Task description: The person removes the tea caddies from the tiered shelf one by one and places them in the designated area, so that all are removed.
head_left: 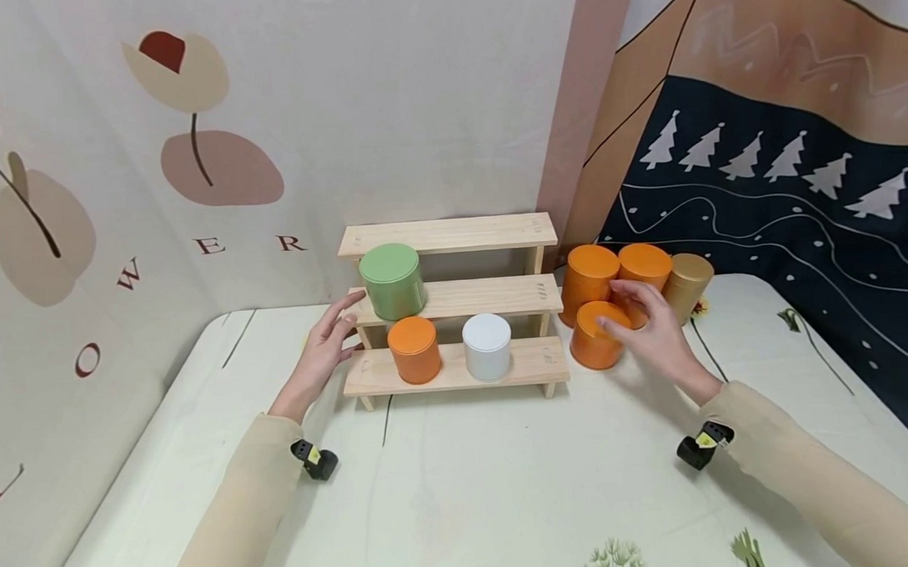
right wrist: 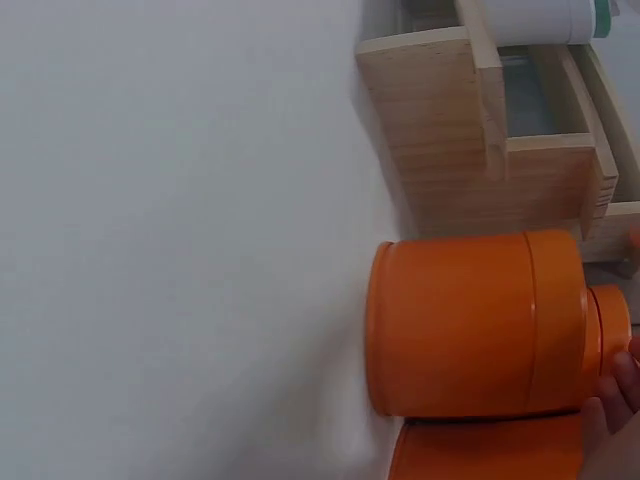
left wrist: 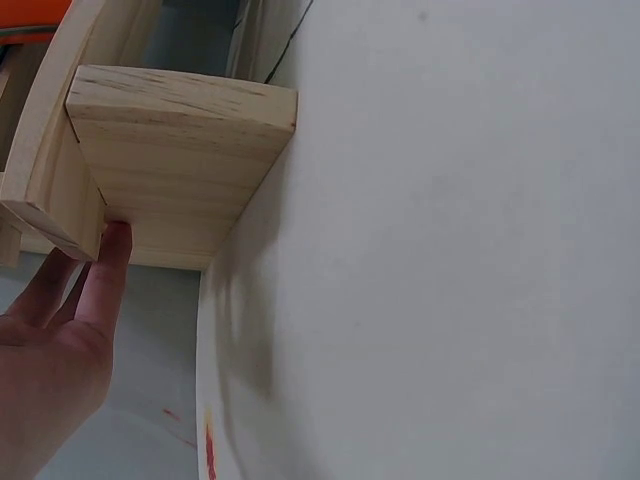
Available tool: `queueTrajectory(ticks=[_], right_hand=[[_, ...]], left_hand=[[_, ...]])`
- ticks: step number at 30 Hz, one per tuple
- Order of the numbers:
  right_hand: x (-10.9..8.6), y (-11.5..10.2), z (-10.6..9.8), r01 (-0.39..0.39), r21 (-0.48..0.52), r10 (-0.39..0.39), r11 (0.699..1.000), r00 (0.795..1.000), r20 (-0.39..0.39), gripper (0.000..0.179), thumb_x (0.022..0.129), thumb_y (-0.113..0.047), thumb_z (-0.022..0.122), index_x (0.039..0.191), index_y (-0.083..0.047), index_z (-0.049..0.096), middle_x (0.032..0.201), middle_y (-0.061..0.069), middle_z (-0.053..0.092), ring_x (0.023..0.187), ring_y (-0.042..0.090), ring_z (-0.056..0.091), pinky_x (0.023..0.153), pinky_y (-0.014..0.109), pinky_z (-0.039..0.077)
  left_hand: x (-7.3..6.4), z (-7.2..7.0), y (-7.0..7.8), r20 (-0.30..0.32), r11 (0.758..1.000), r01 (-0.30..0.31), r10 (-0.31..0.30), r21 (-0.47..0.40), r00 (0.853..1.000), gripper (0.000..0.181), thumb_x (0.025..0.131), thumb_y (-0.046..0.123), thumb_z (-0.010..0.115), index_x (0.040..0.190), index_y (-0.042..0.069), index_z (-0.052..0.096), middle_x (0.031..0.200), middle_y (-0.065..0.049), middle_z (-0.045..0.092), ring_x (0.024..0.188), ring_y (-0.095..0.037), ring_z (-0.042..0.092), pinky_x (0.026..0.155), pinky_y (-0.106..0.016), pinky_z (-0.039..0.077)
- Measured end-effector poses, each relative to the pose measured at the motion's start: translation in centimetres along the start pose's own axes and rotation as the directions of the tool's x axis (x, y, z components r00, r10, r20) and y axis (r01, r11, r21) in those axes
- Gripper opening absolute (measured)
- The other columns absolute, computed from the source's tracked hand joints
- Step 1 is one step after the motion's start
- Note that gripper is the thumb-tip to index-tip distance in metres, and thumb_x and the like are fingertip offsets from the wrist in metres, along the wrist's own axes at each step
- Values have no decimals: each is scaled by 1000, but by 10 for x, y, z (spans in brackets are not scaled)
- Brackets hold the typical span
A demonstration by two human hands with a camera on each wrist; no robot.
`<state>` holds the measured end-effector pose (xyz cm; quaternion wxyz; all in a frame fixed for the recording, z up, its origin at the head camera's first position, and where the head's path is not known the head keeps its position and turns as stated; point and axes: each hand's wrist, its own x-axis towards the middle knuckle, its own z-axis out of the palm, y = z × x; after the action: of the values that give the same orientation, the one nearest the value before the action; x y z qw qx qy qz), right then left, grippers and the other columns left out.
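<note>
- Right sleeve [head_left: 821,479] and left sleeve [head_left: 229,508] lie nearest the head camera, each behind its hand.
- Right hand [head_left: 654,331]: thumb and fingers part-spread and lightly bent; no firm hold is visible. Front orange canister [head_left: 595,354] stands below the thumb; rear orange canisters [head_left: 591,272] stand at and beyond the fingertips. Contact cannot be confirmed.
- Left hand [head_left: 319,348]: fingers extended loosely against the near end of the stepped rack [head_left: 532,364]; nothing is gripped.
- Step in hand, as judged: select a canister on the right while the left hand steadies the rack. Next move calls for closing thumb and fingers around one canister only, then a vertical lift.
- Clearance: gold canister [head_left: 688,284] stands just beyond the right hand, limiting outward travel. Counter [head_left: 506,482] surface extends between the hands.
- Edges: green canister [head_left: 392,286] sits just right of the left fingertips; avoid knocking it.
</note>
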<state>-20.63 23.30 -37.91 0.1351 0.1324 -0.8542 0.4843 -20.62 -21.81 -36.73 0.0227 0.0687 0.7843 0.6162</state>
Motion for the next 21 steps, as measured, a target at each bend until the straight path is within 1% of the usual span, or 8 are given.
queueTrajectory(ticks=[7,11,15,19,21], right_hand=[[5,-5,0,31,19,-32,999,999,15,50,90,-9,70,134,5,51,135,18,45,123,35,43,106,51,33],[7,-8,0,41,34,-42,999,999,27,50,90,-9,69,134,5,51,135,18,46,121,35,44,106,51,33],[9,-13,0,36,28,-37,999,998,42,50,91,-10,69,135,3,51,136,18,47,121,36,45,105,52,33],[10,-19,0,25,31,-27,999,997,66,52,91,-12,69,137,2,50,140,18,45,124,37,44,105,53,33],[11,-23,0,18,38,-21,999,997,79,53,91,-13,69,139,0,49,142,18,43,126,37,43,105,53,33]], left_hand=[[-1,0,1,1,1000,-3,3,3,1000,47,107,23,35,151,11,30,158,-11,18,137,-42,28,103,-61,31],[2,-1,-2,3,1000,-3,3,-1,1000,47,106,23,35,151,11,29,158,-12,18,137,-42,29,103,-62,30],[9,-5,-14,6,1000,-2,2,-22,1000,47,106,24,36,152,13,30,158,-9,18,137,-40,29,103,-61,31],[15,-9,-28,8,999,-18,18,-42,1000,47,106,28,37,152,17,32,158,-3,19,136,-36,31,102,-58,34],[16,-11,-30,12,999,-26,27,-43,1000,48,106,30,38,152,18,32,158,-1,19,135,-36,31,102,-57,35]])
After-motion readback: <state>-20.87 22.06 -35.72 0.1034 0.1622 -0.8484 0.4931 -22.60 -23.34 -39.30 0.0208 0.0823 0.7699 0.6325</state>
